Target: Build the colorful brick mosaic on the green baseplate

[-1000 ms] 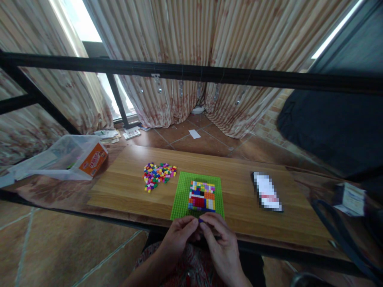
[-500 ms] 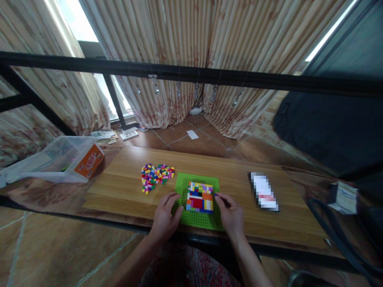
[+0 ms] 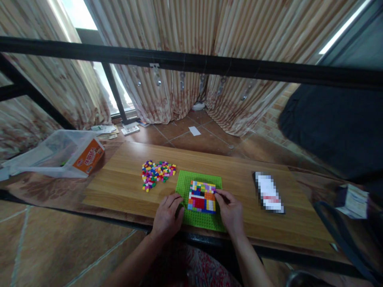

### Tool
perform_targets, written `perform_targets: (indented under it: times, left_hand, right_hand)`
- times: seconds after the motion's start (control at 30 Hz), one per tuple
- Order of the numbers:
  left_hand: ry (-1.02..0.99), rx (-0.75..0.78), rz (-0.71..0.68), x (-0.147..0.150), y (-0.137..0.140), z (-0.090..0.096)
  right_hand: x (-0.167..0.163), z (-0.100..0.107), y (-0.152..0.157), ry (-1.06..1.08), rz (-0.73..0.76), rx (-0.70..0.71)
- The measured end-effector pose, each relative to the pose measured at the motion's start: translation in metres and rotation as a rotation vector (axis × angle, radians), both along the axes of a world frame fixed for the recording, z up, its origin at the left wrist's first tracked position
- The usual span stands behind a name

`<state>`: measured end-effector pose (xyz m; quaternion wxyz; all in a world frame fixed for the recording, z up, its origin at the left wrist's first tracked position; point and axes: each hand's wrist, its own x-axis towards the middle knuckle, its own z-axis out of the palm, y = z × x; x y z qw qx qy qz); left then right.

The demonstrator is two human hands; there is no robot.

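Observation:
A green studded baseplate (image 3: 206,224) lies on the wooden board in front of me. On it is a square mosaic of colourful building bricks (image 3: 198,202), with a small dark gap in its upper middle. My left hand (image 3: 169,215) rests at the plate's left edge, thumb and index finger a little apart, with nothing visible in them. My right hand (image 3: 230,211) pinches a small dark blue or purple brick (image 3: 214,191) at the mosaic's right side. The fingertips partly cover that brick, and I cannot tell whether it touches the mosaic.
Loose bricks (image 3: 157,173) are heaped left of the plate. A phone (image 3: 269,193) with a blurred screen lies to the right. A clear plastic bin (image 3: 56,159) with an orange label stands at far left. A black rail (image 3: 179,59) crosses beyond the wooden board (image 3: 119,183).
My right hand has brought the small brick slightly closer to the mosaic's right edge. My left thumb and index finger have drawn nearer each other. The whole view has shifted a little.

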<state>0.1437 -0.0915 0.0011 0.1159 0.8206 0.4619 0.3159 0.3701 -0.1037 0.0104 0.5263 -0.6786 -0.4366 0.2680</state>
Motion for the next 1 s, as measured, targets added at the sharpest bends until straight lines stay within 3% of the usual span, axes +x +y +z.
perform_targets:
  times: [0.73,1.0]
  left_hand:
    - [0.01,-0.053,-0.009,0.001,-0.001,0.003]
    - [-0.002,-0.066,-0.009,0.001,-0.001,0.004]
  right_hand:
    - [-0.004,0.001,0.011,0.156,-0.094,-0.047]
    - [-0.005,-0.002,0.01,0.115,-0.101,-0.03]
